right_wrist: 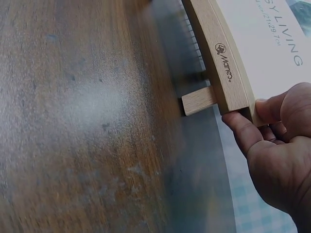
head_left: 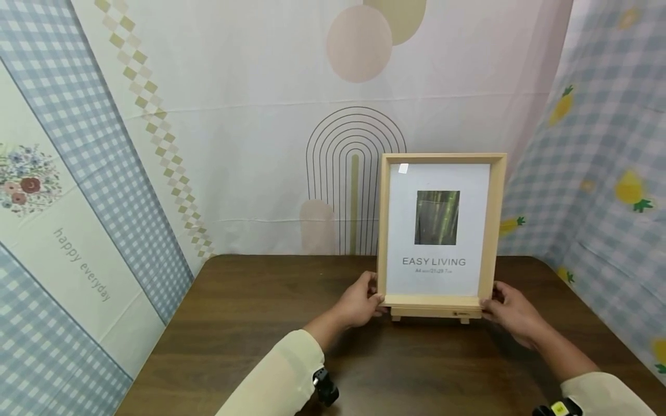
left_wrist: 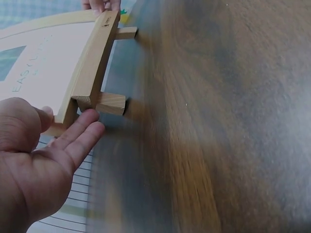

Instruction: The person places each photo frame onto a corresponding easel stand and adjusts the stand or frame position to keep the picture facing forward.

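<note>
A light wood picture frame [head_left: 432,301] stands upright on a small wooden tabletop easel [head_left: 424,312]. Behind its glazing, a white sheet [head_left: 406,219] bears a green bamboo picture and the words EASY LIVING. My left hand [head_left: 359,299] grips the lower left corner, thumb in front and fingertips by the end of the easel's ledge in the left wrist view. At the opposite lower corner my right hand [head_left: 512,312] pinches the frame, its thumb [right_wrist: 272,108] on the front and a finger under the ledge end. Two short easel feet [left_wrist: 112,103] jut forward; the frame hides the rest of the easel.
The dark wooden table [head_left: 250,329] extends left and in front of the easel. Behind it hangs a pale patterned cloth [head_left: 250,150]. Checked cloths line the left and right sides, the right cloth [head_left: 598,231] close to the table edge.
</note>
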